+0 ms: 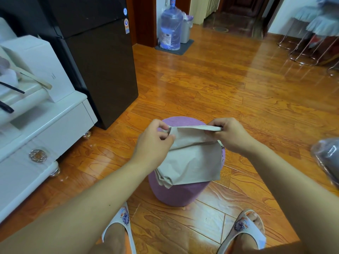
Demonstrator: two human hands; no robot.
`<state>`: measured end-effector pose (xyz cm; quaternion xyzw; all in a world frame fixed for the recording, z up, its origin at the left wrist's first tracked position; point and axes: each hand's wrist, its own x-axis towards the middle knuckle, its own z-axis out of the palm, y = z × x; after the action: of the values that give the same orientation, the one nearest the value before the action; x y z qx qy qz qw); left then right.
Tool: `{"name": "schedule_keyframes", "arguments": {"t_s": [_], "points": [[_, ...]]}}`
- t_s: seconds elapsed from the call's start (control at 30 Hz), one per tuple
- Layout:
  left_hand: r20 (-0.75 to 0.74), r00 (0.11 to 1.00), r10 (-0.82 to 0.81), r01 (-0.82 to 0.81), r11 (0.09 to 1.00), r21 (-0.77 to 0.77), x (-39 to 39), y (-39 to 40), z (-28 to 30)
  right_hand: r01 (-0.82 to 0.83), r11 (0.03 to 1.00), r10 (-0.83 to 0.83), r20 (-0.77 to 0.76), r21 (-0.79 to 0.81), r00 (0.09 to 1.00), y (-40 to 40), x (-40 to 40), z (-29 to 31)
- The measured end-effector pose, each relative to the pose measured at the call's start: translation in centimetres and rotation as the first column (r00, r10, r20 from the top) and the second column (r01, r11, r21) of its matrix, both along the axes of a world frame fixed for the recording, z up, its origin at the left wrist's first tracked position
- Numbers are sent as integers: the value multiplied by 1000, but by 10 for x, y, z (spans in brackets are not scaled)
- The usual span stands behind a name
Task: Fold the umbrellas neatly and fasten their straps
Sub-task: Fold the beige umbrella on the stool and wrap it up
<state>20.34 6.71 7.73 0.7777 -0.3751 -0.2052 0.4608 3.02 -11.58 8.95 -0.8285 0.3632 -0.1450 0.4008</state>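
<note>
Seen from above: left hand (156, 138) and right hand (229, 134) pinching the upper edge of beige umbrella fabric (192, 158), stretched tight between them. Lower part of fabric hanging in folds and resting on a round purple stool (176, 195). Stool standing on wooden floor (238, 88), between two feet in white slippers (121, 224). To the left, a white cabinet (45, 129) beside a dark fridge (102, 70). Far behind, a blue water bottle (171, 26) on a grey mat (185, 48), next to a bin (186, 30). At right edge, something grey wrapped in clear plastic (328, 158).
</note>
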Motion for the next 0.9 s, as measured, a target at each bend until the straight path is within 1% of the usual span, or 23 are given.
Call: {"name": "schedule_keyframes", "arguments": {"t_s": [0.03,0.23,0.3,0.47,0.53,0.6,0.67,0.7,0.8,0.9], "points": [[-30,1000,8,-9,1000,-13,1,-1,1,0,1000,0,8,2,1000,0,0,0],[-94,993,66,-75,992,-101,8,-3,4,-25,1000,25,10,1,1000,0,-2,1],[-104,993,58,-70,991,-117,8,-3,4,-23,1000,23,13,3,1000,0,-2,1],[-147,989,31,-45,995,-91,10,1,3,-17,1000,17,8,-8,1000,-2,-3,-1],[-116,992,55,-61,997,-49,12,3,3,-19,1000,19,9,-15,1000,-3,-3,-1],[-35,998,56,-56,998,-11,15,6,2,-23,1000,23,7,-17,1000,-3,-3,-1],[49,998,34,-34,999,-6,16,7,2,-22,1000,22,2,-17,1000,-3,-3,-1],[66,998,18,-17,1000,-15,16,7,2,-22,1000,22,2,-18,1000,-2,-2,-1],[57,998,-35,38,998,-46,11,7,4,-20,999,20,4,-27,1000,-2,-2,0],[41,999,11,-8,998,-65,9,5,5,-22,999,23,11,-36,1000,-1,-2,1]]}}
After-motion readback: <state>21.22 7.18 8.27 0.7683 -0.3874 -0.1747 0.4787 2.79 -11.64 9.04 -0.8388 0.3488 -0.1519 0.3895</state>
